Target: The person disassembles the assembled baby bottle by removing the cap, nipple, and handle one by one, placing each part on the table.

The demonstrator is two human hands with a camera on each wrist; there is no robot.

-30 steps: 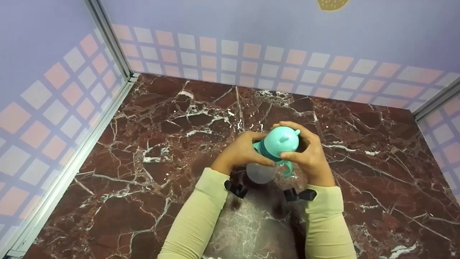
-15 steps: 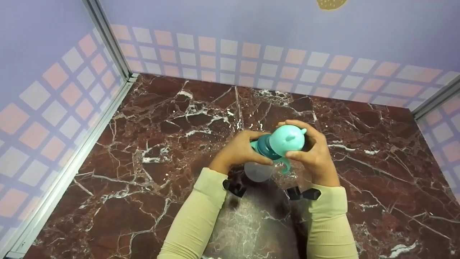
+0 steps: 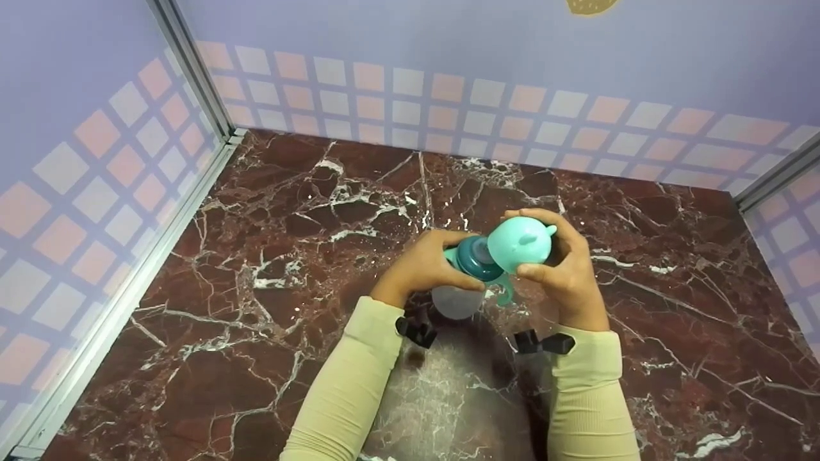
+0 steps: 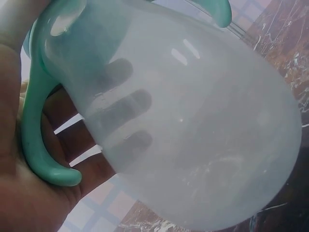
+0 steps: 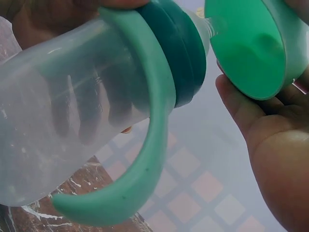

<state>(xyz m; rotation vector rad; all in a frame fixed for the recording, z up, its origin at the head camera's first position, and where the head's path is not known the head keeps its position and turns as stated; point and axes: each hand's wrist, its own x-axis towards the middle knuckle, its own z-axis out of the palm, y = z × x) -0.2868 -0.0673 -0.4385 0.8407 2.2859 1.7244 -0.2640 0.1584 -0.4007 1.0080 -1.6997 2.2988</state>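
My left hand (image 3: 423,264) grips a baby bottle (image 4: 207,121) around its neck, fingers showing through the cloudy clear body. The bottle has mint-green curved handles (image 5: 159,145), a dark teal collar (image 5: 181,53) and a clear nipple (image 5: 208,28). In my right hand (image 3: 567,272) is the mint-green domed cap (image 3: 520,244) with small ear-like knobs, pinched between thumb and fingers. The right wrist view shows the cap's hollow inside (image 5: 246,48) facing the nipple, its rim apart from the collar. The bottle is tilted, its top toward the right hand.
A reddish-brown marbled tabletop (image 3: 307,256) with white veins lies below the hands. Lilac panels (image 3: 410,38) with pink and white squares stand at the back and sides, joined by metal corner strips (image 3: 198,70). Black wrist mounts (image 3: 416,331) sit on both sleeves.
The cap has come away from the bottle's collar, moving right and slightly up with my right hand. The teal collar and nipple have come into sight. My left hand has shifted slightly left.
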